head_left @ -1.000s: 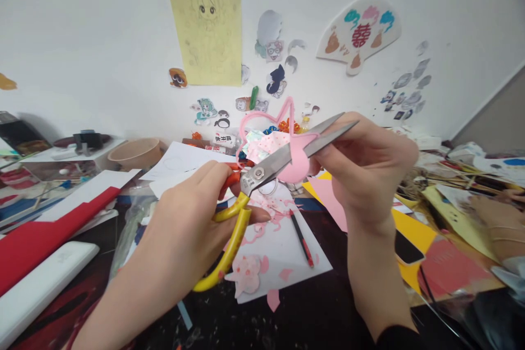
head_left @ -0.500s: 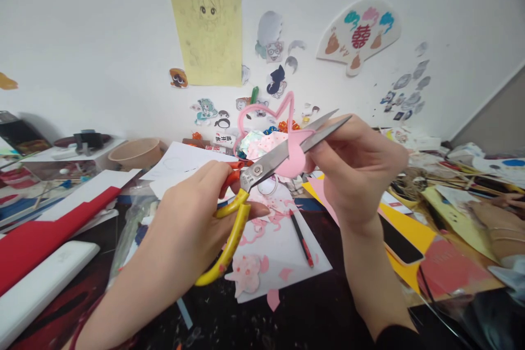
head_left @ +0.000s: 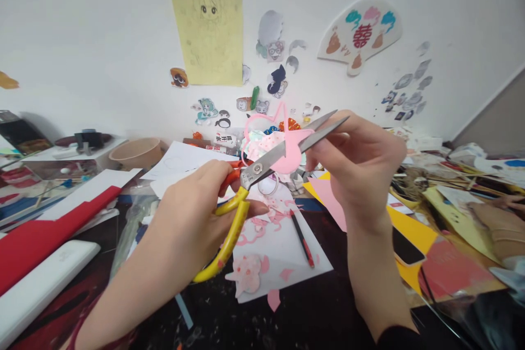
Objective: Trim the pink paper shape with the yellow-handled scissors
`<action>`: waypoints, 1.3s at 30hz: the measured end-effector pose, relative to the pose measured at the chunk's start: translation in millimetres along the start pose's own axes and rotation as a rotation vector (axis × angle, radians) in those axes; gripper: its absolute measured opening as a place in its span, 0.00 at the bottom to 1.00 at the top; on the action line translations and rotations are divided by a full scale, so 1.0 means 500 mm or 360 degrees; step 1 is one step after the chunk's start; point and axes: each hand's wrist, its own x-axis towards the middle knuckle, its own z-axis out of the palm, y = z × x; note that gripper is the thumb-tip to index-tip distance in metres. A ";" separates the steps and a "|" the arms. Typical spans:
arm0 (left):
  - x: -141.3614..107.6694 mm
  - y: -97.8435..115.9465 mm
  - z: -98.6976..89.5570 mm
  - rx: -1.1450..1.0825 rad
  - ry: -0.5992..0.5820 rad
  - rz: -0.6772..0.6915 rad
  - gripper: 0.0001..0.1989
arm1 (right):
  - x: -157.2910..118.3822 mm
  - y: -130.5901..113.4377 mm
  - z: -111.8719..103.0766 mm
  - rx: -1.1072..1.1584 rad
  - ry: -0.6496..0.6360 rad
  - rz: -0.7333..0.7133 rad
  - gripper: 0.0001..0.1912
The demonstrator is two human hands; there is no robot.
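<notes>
My left hand (head_left: 197, 202) is closed on the scissors (head_left: 229, 235), which have one yellow and one red handle. Their blades are slightly apart and point up to the right, with a pink paper piece (head_left: 292, 152) between them. A thin pink strip (head_left: 262, 116) curls up from that piece above the blades. My right hand (head_left: 355, 158) pinches the right side of the pink paper with thumb and fingers, close to the blade tips. Below lies white paper (head_left: 283, 262) with pink scraps (head_left: 274, 299) and a pink cutout (head_left: 247, 273).
A red and black pen (head_left: 302, 238) lies on the white paper. At the left are red paper (head_left: 69, 224) and a long white box (head_left: 49, 290). A phone (head_left: 406, 246) rests on yellow paper at the right, near another person's hand (head_left: 492, 219). Behind stands a round bowl (head_left: 137, 153).
The pink paper has turned a little between the blades, and its thin strip has shifted and narrowed. My right hand has tilted slightly; my left hand has hardly moved.
</notes>
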 end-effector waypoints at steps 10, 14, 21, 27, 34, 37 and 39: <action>0.002 -0.004 0.014 -0.0123 0.0065 -0.0017 0.17 | -0.009 0.004 0.024 0.0146 0.0172 -0.0096 0.09; 0.002 0.000 0.017 -0.0139 0.0085 -0.0108 0.21 | -0.013 0.005 0.037 0.0151 0.0257 -0.0126 0.09; 0.002 0.005 0.020 -0.0160 0.0095 -0.0175 0.20 | -0.017 0.011 0.048 0.0112 0.0358 -0.0177 0.09; 0.000 0.009 0.020 -0.0165 0.0070 -0.0209 0.21 | -0.018 0.016 0.056 0.0053 0.0434 -0.0295 0.09; -0.003 0.016 0.017 -0.0126 0.0034 -0.0214 0.17 | -0.022 0.023 0.061 -0.0053 0.0471 -0.0325 0.07; -0.003 0.014 0.019 -0.0125 0.0035 -0.0205 0.17 | -0.022 0.023 0.058 -0.0065 0.0464 -0.0345 0.07; -0.001 0.012 0.021 -0.0121 0.0043 -0.0199 0.15 | -0.021 0.023 0.056 -0.0101 0.0450 -0.0355 0.07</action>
